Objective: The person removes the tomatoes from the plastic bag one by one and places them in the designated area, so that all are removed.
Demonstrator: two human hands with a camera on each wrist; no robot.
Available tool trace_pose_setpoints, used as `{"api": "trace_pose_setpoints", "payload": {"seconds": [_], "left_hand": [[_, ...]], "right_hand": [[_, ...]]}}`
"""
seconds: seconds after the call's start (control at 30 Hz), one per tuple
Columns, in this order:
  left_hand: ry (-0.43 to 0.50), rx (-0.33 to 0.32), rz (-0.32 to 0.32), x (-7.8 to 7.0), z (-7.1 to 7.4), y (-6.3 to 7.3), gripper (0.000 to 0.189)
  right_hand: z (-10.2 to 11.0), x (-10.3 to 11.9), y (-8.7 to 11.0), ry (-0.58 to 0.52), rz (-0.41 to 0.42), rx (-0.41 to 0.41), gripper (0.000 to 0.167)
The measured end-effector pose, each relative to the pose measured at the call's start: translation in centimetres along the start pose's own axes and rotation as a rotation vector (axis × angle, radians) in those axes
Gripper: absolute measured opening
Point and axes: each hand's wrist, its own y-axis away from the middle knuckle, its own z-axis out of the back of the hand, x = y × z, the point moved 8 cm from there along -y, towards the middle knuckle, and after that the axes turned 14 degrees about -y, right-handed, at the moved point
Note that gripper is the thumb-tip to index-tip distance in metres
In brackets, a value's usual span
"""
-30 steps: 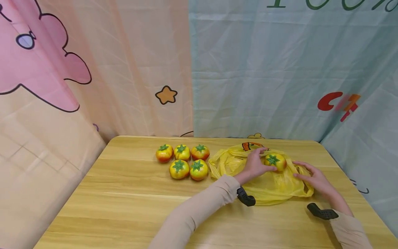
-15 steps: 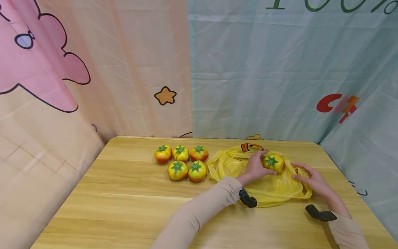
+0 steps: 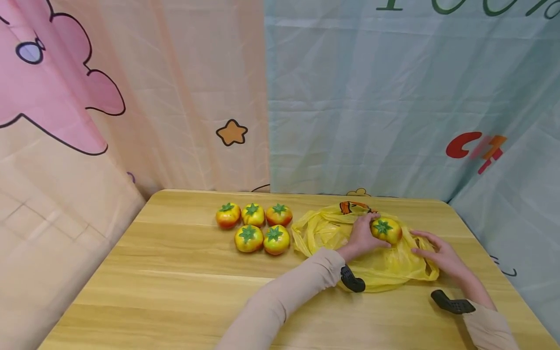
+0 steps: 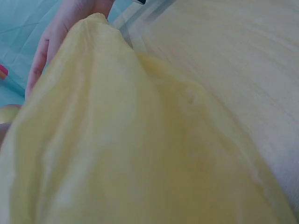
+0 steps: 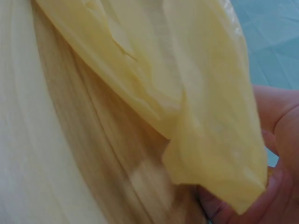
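A yellow plastic bag [image 3: 325, 233] lies crumpled on the right half of the table. My left hand [image 3: 363, 236] grips a yellow-red tomato [image 3: 386, 231] with a green star-shaped top, over the bag, thumb on the near side and fingers behind. On the bag's right side rests my right hand [image 3: 442, 252], thumb and forefinger spread towards the tomato and touching the plastic. The left wrist view shows mostly the yellow bag [image 4: 121, 130], with the right hand [image 4: 65, 32] beyond it, fingers straight. In the right wrist view the bag [image 5: 210, 116] partly hides a hand.
Several similar tomatoes [image 3: 248, 238] sit in two rows on the wooden table [image 3: 166, 301], left of the bag. A printed curtain [image 3: 197, 97] hangs behind the table. Both wrists wear black camera mounts [image 3: 352, 280].
The left forearm has shifted slightly to the right while the left hand keeps its grip on the tomato. The right hand has hardly moved. The head view has tilted a little.
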Motion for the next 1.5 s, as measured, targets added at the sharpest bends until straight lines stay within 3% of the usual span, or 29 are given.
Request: {"api": "trace_pose_setpoints", "payload": {"seconds": [0.27,0.6,0.93,1.17,1.5], "left_hand": [[-0.058,-0.019,-0.047,-0.2,-0.2,-0.1,0.078],[-0.022,-0.043,0.032,0.1,-0.9,0.0,0.074],[-0.001,-0.016,0.065,0.3,-1.1,0.1,0.074],[0.007,-0.018,0.065,0.3,-1.0,0.3,0.073],[0.041,-0.041,0.071,-0.1,-0.4,0.7,0.075]], "right_hand": [[0.0,-0.1,0.1,-0.02,-0.016,0.003,0.048],[0.2,0.1,0.1,-0.006,-0.017,-0.001,0.05],[0.2,0.2,0.4,0.059,0.006,0.003,0.049],[0.2,-0.3,0.5,-0.018,-0.037,0.006,0.051],[0.3,-0.2,0.7,0.072,-0.033,0.002,0.05]]}}
